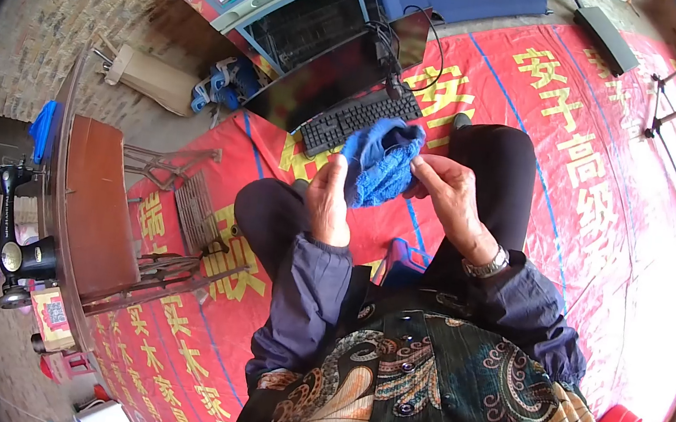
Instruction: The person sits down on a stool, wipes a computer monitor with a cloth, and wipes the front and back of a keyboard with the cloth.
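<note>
Two hands [328, 205] [453, 196] holding blue cloth [381, 176], keyboard [336, 128] just beyond.

Two hands [447, 195], one blue plush fabric piece [379, 169], one wristwatch [486, 263], two sleeves [313, 289], one black keyboard [358, 122], one sewing machine [12, 256]

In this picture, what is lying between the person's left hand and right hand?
In the head view, a blue piece of fabric is between the left hand and the right hand, which pinches its edge.

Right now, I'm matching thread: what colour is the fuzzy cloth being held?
The fuzzy cloth is blue, clearest in the head view.
</note>
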Available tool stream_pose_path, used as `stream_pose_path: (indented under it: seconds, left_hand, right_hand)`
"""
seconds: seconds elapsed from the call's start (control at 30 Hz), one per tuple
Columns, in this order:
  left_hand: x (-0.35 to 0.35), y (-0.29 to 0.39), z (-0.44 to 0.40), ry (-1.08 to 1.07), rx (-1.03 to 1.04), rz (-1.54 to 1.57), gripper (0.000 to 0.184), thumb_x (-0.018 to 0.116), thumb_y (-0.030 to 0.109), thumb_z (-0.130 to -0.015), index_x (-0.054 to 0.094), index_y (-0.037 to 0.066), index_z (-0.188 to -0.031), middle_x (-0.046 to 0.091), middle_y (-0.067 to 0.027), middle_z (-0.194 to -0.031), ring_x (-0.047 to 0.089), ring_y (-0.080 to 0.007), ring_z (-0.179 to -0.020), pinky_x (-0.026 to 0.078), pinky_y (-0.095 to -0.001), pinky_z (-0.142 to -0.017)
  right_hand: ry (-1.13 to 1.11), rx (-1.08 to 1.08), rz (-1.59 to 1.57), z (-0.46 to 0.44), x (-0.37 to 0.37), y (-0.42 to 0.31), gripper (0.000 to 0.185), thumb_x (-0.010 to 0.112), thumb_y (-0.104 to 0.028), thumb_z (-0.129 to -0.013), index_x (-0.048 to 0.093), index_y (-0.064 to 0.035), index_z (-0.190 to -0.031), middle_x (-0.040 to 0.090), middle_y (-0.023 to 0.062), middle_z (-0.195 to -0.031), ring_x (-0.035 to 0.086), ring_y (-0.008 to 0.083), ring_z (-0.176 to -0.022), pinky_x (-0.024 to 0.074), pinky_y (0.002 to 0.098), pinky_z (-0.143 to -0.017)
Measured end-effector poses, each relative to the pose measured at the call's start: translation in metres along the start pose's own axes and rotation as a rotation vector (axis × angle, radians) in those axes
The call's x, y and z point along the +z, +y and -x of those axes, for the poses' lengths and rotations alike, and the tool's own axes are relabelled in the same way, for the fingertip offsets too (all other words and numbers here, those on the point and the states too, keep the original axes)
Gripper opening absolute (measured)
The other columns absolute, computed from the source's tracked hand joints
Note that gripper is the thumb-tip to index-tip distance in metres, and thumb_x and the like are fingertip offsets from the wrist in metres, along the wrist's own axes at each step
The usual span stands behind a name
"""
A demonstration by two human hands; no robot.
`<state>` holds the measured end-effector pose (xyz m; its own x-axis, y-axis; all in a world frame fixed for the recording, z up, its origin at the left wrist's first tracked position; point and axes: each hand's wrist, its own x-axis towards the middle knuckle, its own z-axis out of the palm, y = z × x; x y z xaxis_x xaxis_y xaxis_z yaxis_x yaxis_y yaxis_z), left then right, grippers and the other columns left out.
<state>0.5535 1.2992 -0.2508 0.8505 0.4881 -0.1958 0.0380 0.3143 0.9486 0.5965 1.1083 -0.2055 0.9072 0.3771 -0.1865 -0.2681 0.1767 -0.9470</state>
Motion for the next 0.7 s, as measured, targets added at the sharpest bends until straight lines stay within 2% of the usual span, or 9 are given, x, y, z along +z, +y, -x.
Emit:
stream_pose_path:
  seconds: [0.07,0.13,0.2,0.23,0.3,0.4,0.5,0.63,0.7]
  left_hand:
    - [0.012,0.009,-0.003,0.016,0.001,0.145,0.031,0.061,0.030,-0.095,0.068,0.000,-0.097,0.063,0.0016,-0.092,0.054,-0.0064,-0.084,0.045,-0.0237,-0.076]
    - [0.019,0.018,-0.009,0.043,-0.039,0.200,0.031,0.062,0.030,-0.095,0.068,0.000,-0.096,0.061,0.0030,-0.090,0.052,-0.0056,-0.081,0.043,-0.0238,-0.073]
    - [0.022,0.023,-0.010,0.067,-0.075,0.250,0.030,0.062,0.030,-0.095,0.067,0.001,-0.094,0.059,0.0044,-0.088,0.049,-0.0048,-0.077,0.042,-0.0238,-0.070]
    - [0.022,0.025,-0.010,0.091,0.007,0.122,0.029,0.062,0.029,-0.095,0.066,0.001,-0.090,0.056,0.0059,-0.084,0.045,-0.0043,-0.074,0.039,-0.0238,-0.066]
    - [0.022,0.028,-0.005,0.079,0.161,-0.124,0.028,0.062,0.025,-0.095,0.062,0.000,-0.081,0.048,0.0091,-0.072,0.036,-0.0031,-0.066,0.032,-0.0235,-0.057]
    - [0.014,0.030,-0.003,-0.016,0.282,-0.298,0.027,0.064,0.024,-0.094,0.062,0.000,-0.082,0.048,0.0080,-0.069,0.036,-0.0031,-0.065,0.032,-0.0234,-0.055]
    - [0.008,0.011,-0.014,0.011,0.253,-0.282,0.026,0.064,0.024,-0.094,0.063,0.000,-0.083,0.051,0.0068,-0.070,0.040,-0.0030,-0.065,0.036,-0.0228,-0.057]
    - [0.042,0.022,0.007,-0.253,0.102,-0.202,0.028,0.064,0.030,-0.094,0.063,0.003,-0.090,0.057,0.0036,-0.078,0.048,-0.0043,-0.072,0.043,-0.0248,-0.063]
    - [0.043,0.029,0.001,-0.332,-0.001,-0.299,0.044,0.054,0.044,-0.097,0.063,0.001,-0.092,0.058,0.0012,-0.080,0.051,-0.0072,-0.072,0.044,-0.0257,-0.066]
  right_hand:
    - [0.051,-0.258,0.274,0.010,0.008,-0.018,0.024,0.060,-0.018,-0.094,0.066,0.0058,-0.094,0.068,0.0090,-0.076,0.065,0.0148,-0.069,0.0519,0.0282,-0.066]
    - [0.048,-0.436,0.472,0.015,0.010,-0.016,0.021,0.066,-0.011,-0.090,0.064,0.0076,-0.100,0.069,0.0134,-0.079,0.066,0.0153,-0.071,0.0525,0.0285,-0.066]
    - [0.083,-0.334,0.413,0.014,0.012,0.002,0.022,0.064,-0.014,-0.092,0.064,0.0067,-0.101,0.069,0.0138,-0.078,0.067,0.0153,-0.072,0.0524,0.0283,-0.066]
    - [0.083,-0.334,0.414,0.009,0.005,0.019,0.022,0.064,-0.014,-0.092,0.064,0.0067,-0.101,0.069,0.0138,-0.078,0.067,0.0153,-0.072,0.0524,0.0283,-0.066]
    - [-0.008,0.062,0.297,0.000,-0.008,0.042,0.026,0.062,-0.019,-0.093,0.064,0.0061,-0.101,0.068,0.0138,-0.078,0.068,0.0160,-0.073,0.0525,0.0289,-0.067]
    - [-0.016,-0.028,0.494,0.005,-0.014,0.046,0.032,0.060,-0.025,-0.094,0.065,0.0063,-0.100,0.069,0.0134,-0.079,0.068,0.0151,-0.074,0.0528,0.0299,-0.067]
    - [0.042,-0.077,0.401,0.000,-0.010,0.028,0.037,0.062,-0.027,-0.093,0.061,0.0049,-0.113,0.070,0.0150,-0.085,0.068,0.0173,-0.080,0.0522,0.0303,-0.073]
    - [-0.070,-0.060,0.344,0.002,0.009,0.018,0.061,0.070,-0.032,-0.088,0.049,0.0069,-0.130,0.069,0.0198,-0.098,0.066,0.0202,-0.090,0.0516,0.0326,-0.079]
    - [-0.029,-0.035,0.193,0.006,0.018,0.033,0.069,0.073,-0.035,-0.085,0.045,0.0070,-0.133,0.068,0.0171,-0.099,0.065,0.0202,-0.088,0.0526,0.0334,-0.076]
